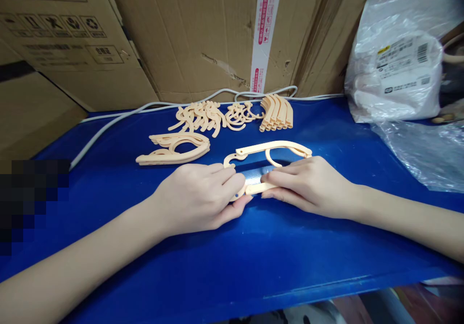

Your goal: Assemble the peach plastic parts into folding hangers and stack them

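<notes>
A cream plastic folding hanger (282,144) lies between my hands, its upper arm stretched along the blue table. My left hand (201,193) is closed in a pinch on the hanger's left joint, near a small round-holed end piece (237,196). My right hand (313,184) is closed around the lower arm (259,187) of the same hanger, fingertips toward its left end. Fingers hide much of the joint and the lower arm. Just beyond my left hand rest folded hangers (174,158), stacked together.
Behind lie a pile of curved pieces (203,116), several hooks (239,116) and a row of hanger arms (277,113) on the blue table (224,275). A white cable (108,125) runs along the back, before cardboard boxes (203,29). Clear plastic bags (395,72) stand at right.
</notes>
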### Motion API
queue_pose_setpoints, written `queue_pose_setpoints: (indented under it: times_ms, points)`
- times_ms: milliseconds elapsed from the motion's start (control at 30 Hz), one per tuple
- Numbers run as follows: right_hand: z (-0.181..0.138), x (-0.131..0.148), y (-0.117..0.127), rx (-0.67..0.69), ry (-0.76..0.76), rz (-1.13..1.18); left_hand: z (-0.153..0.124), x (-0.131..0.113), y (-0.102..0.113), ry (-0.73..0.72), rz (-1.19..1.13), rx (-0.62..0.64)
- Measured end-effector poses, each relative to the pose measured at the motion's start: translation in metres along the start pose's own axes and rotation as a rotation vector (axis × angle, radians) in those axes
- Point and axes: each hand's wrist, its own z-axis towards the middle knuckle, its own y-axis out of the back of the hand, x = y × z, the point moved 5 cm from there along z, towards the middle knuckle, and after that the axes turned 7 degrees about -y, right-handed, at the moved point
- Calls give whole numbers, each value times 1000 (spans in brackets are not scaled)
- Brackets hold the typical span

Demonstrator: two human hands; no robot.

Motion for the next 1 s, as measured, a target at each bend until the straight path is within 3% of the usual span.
queue_pose_setpoints:
  times_ms: [267, 600, 1000]
  points:
    - [0, -3, 0, -32, -67, -33, 2, -2, 3, 64, 154, -6]
    - [0, 3, 2, -16, 77, -7, -3, -2, 1, -50, -54, 27]
    - [0, -3, 4, -74, -3, -49, 1, -1, 5, 58, 115, -12]
